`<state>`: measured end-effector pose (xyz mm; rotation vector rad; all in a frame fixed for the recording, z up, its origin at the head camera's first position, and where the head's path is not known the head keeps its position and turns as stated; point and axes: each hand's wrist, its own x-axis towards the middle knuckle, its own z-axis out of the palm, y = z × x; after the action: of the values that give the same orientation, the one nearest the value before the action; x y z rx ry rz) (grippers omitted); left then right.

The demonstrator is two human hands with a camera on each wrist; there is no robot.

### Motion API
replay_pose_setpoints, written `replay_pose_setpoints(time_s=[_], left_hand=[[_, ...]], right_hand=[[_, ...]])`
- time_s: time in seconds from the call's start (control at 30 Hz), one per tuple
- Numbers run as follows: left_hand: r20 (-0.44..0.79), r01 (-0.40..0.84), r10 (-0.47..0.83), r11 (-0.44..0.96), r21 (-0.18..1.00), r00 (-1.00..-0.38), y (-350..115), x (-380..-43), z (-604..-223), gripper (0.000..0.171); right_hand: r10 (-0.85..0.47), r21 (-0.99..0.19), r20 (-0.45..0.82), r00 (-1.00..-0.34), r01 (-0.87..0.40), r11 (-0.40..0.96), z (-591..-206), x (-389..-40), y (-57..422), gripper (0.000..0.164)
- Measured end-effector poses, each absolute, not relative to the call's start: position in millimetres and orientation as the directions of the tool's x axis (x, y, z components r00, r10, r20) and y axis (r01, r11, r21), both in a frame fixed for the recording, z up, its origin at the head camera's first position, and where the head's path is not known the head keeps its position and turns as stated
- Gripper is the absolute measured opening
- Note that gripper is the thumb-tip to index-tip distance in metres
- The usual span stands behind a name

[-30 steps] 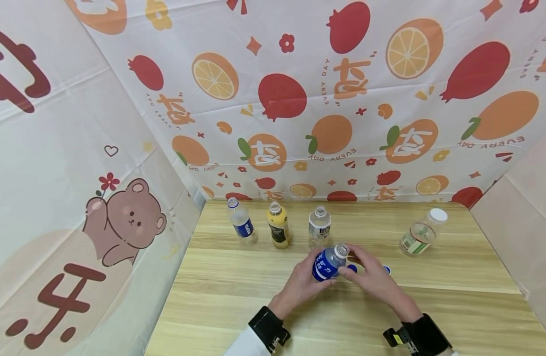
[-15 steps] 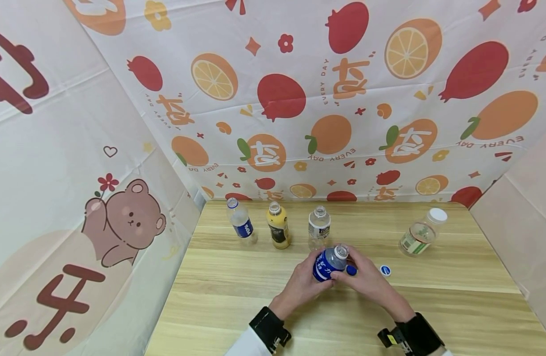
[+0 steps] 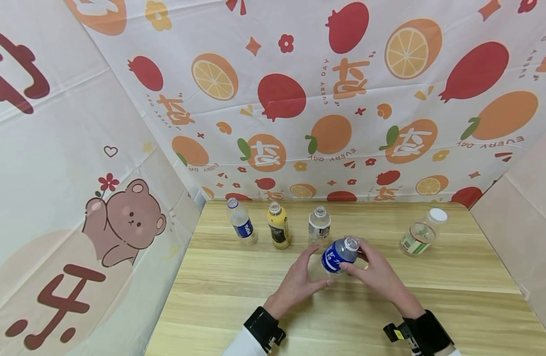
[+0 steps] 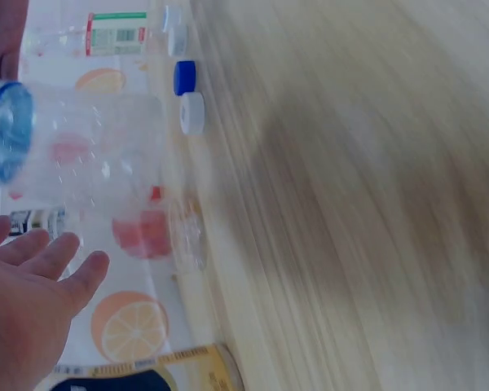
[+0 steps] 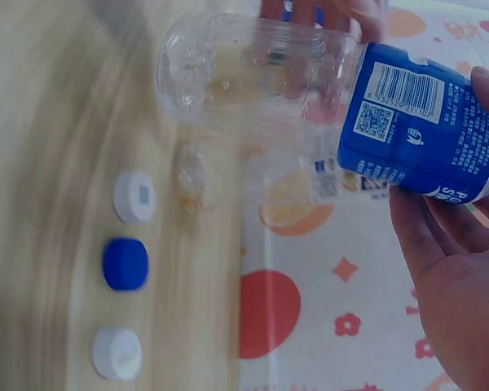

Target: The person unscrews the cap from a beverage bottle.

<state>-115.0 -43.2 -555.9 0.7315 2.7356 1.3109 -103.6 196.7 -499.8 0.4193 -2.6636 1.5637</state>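
Observation:
A clear plastic bottle with a blue label (image 3: 337, 256) leans in my right hand (image 3: 377, 277). Its mouth is uncapped and points up to the right in the head view. Fingers and thumb of the right hand grip it at the label (image 5: 420, 122), near the neck. Beside the bottle's lower left is my left hand (image 3: 295, 287), its fingers spread and relaxed. The left wrist view shows these left fingers (image 4: 57, 257) extended, apart from the clear lower part of the bottle (image 4: 98, 147).
Along the back stand a blue-labelled bottle (image 3: 242, 225), a yellow bottle (image 3: 278, 230), a clear bottle (image 3: 319, 227) and, farther right, a white-capped jar (image 3: 417, 237). Loose caps lie on the wooden table, including a blue cap (image 5: 125, 264) and white caps (image 5: 117, 353).
My left hand has released the bottle and drawn slightly left. The right hand has taken it by the label and shifted it a little right, now hiding the caps in the head view.

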Motion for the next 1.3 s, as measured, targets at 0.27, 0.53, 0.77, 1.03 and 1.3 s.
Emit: replay_pose_setpoints(time_s=[0.27, 0.53, 0.77, 1.03, 1.3], left_hand=[[0.239, 0.452, 0.417, 0.546, 0.705, -0.877, -65.8, -118.2, -565.0, 0.085], [0.231, 0.431, 0.382, 0.607, 0.667, -0.895, -86.1, -115.7, -569.8, 0.081], [0.222, 0.407, 0.356, 0.613, 0.677, -0.908, -94.9, -112.9, -572.3, 0.08], [0.205, 0.389, 0.346, 0.63, 0.672, -0.915, -97.9, -111.2, -574.0, 0.08], [0.257, 0.431, 0.348, 0.671, 0.603, -0.902, -99.7, -110.5, -576.5, 0.077]], right_hand=[[-0.13, -0.852, 0.165, -0.978, -0.207, 0.48, -485.3, -113.1, 218.0, 0.065], [-0.087, -0.851, 0.157, -0.984, -0.179, 0.494, -477.4, -129.1, 230.4, 0.068], [-0.011, -0.83, 0.203, -0.979, -0.178, 0.528, -482.0, -145.2, 232.4, 0.07], [-0.004, -0.812, 0.207, -0.978, -0.174, 0.556, -496.5, -163.5, 229.2, 0.068], [-0.002, -0.8, 0.167, -0.986, -0.137, 0.584, -497.9, -174.6, 227.8, 0.072]])
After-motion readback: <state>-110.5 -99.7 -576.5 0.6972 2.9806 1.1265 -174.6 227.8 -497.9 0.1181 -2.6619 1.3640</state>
